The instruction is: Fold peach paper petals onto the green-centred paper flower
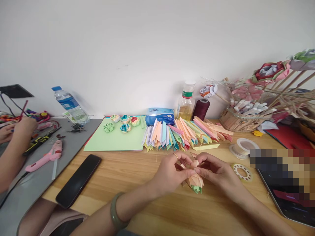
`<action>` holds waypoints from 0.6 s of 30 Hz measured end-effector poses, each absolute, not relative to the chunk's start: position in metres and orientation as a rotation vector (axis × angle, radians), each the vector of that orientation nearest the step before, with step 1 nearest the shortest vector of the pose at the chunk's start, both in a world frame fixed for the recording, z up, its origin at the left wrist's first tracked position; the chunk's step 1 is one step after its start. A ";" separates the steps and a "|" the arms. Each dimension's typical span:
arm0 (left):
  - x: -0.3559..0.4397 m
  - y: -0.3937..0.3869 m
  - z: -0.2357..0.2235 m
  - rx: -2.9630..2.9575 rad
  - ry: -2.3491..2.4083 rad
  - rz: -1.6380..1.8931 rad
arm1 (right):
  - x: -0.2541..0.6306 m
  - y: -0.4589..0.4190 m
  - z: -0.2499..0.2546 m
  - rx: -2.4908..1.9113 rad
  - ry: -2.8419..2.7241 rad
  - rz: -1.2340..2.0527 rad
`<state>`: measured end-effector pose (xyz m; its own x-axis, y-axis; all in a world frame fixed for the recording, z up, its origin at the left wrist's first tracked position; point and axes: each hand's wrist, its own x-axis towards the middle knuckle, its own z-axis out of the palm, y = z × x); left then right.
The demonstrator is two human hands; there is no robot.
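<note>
Both hands meet over the wooden table [118, 183] around a folded paper flower [195, 179], peach with green tips at its lower end. My left hand [169, 172], with a ring and a bangle on the wrist, pinches the flower's upper part from the left. From the right, my right hand [215, 168] pinches the same part between thumb and fingers. The fingers hide some of the upper folds. Just beyond the hands lie rows of folded paper strips [169, 134] in several colours. Finished small paper flowers [125, 127] rest on green paper sheets [110, 141].
A black phone [78, 180] lies left, a tablet [287, 190] right. Tape rolls [242, 172], a wire spool [243, 147], an oil-coloured bottle [186, 101], thread cone [201, 109] and basket [242, 119] stand around. At far left, another person's arm [14, 147] is near a pink glue gun [46, 157].
</note>
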<state>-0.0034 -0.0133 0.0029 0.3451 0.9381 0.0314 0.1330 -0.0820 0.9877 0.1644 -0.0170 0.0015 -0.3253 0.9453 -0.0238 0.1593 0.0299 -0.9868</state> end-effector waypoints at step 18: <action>-0.006 0.000 -0.004 1.205 0.916 0.563 | 0.160 -0.019 0.006 -1.140 -1.577 1.493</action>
<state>-0.0063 -0.0001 -0.0040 0.5370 0.7904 -0.2949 0.0934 0.2917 0.9519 0.1595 -0.0193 0.0057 -0.3889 0.9166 -0.0926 0.1426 -0.0394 -0.9890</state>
